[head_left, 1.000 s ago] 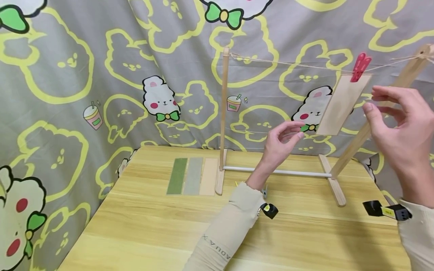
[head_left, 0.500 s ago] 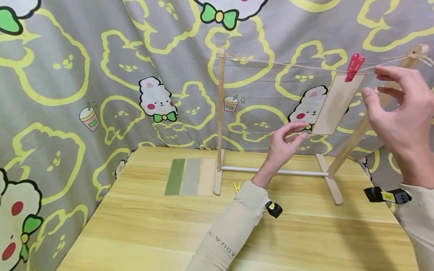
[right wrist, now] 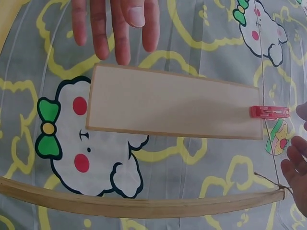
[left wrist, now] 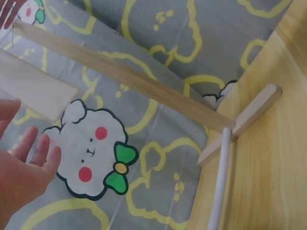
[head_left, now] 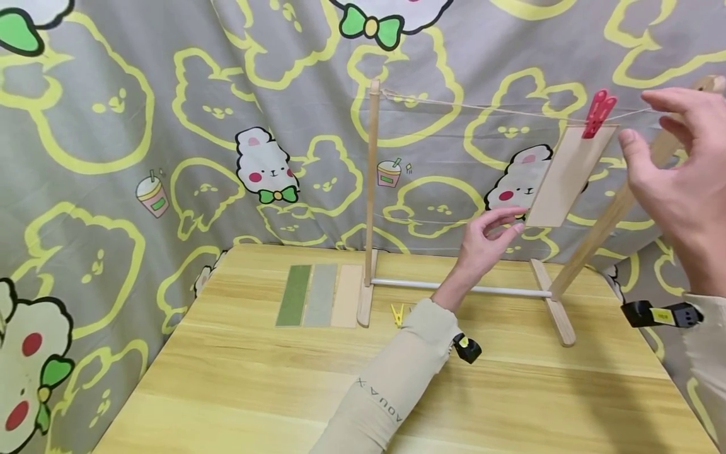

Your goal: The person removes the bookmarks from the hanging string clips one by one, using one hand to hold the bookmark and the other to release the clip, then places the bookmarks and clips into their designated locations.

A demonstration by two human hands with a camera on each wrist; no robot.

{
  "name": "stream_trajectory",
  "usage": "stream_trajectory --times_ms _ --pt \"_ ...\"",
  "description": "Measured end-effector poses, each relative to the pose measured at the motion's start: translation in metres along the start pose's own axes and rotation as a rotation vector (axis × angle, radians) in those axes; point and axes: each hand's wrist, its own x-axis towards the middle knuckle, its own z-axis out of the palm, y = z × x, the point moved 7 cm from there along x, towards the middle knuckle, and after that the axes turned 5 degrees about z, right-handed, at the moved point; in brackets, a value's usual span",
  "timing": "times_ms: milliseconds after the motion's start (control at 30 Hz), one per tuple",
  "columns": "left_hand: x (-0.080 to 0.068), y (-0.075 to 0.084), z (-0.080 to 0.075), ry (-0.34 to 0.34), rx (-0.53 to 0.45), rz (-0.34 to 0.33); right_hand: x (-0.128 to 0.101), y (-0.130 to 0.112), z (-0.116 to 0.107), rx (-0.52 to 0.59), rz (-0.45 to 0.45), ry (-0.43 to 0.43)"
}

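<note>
A tan rectangular card [head_left: 567, 176] hangs tilted from a thin twine line [head_left: 482, 108], pinned at its top edge by a red plastic clothespin [head_left: 597, 113]. The line runs between the two upright posts of a light wooden drying rack [head_left: 371, 189] standing at the far side of the yellow wooden table [head_left: 283, 391]. The left hand [head_left: 488, 243] is raised just below the card's lower left corner, fingers loosely spread and apart, holding nothing; whether a fingertip touches the card cannot be told. The right hand [head_left: 680, 183] hovers just right of the card and clothespin, fingers relaxed and parted, gripping nothing. On the table left of the rack's foot lie three flat strips side by side, green, grey and tan [head_left: 320, 295]. A small yellow clothespin [head_left: 398, 314] lies near the left sleeve.
</note>
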Motion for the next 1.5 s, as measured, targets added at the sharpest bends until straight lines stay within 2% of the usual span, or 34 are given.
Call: stream_trajectory --times_ms 233,433,633,967,1267,1500 --pt "0.004 -0.002 0.005 -0.015 0.017 -0.008 0.008 0.004 0.0 -0.002 -0.009 -0.015" --pt "0.008 -0.005 0.013 -0.05 0.047 -0.022 0.013 0.007 0.002 -0.053 0.004 -0.036" --pt "0.009 -0.009 0.017 -0.016 0.017 -0.023 0.02 0.003 0.001 -0.036 -0.075 -0.027" --pt "0.007 -0.009 0.02 0.044 -0.025 -0.008 0.027 -0.002 0.009 -0.116 -0.109 -0.069" --pt "0.007 -0.01 0.024 0.041 -0.02 -0.015 0.034 -0.001 0.016 -0.165 -0.093 -0.161" --pt "0.006 -0.004 0.025 0.065 0.049 0.041 0.04 0.005 0.014 -0.169 -0.022 -0.186"
